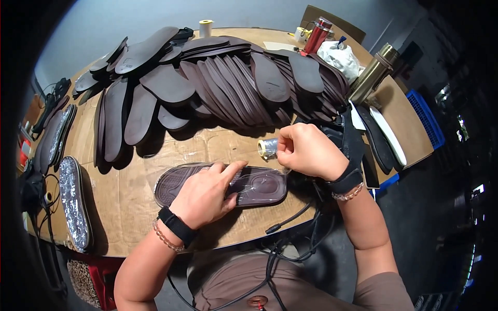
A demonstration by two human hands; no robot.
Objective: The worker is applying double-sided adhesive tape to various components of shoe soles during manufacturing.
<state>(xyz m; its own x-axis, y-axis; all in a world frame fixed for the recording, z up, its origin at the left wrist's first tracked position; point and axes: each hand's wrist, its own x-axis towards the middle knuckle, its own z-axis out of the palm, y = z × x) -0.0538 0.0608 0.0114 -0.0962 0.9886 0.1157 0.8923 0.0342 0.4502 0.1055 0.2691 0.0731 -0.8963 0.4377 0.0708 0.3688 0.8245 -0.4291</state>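
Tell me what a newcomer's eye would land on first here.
Probably the big heap of dark soles across the far side of the table. Next, the lone sole at front centre, under the left grip. Then the silvery sole at near left and the red flask at back right.

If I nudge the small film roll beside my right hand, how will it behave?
The film roll would probably roll, since it lies on its curved side. It's likely light, being small and hollow-centred. Its shiny surface suggests it may feel slippery.
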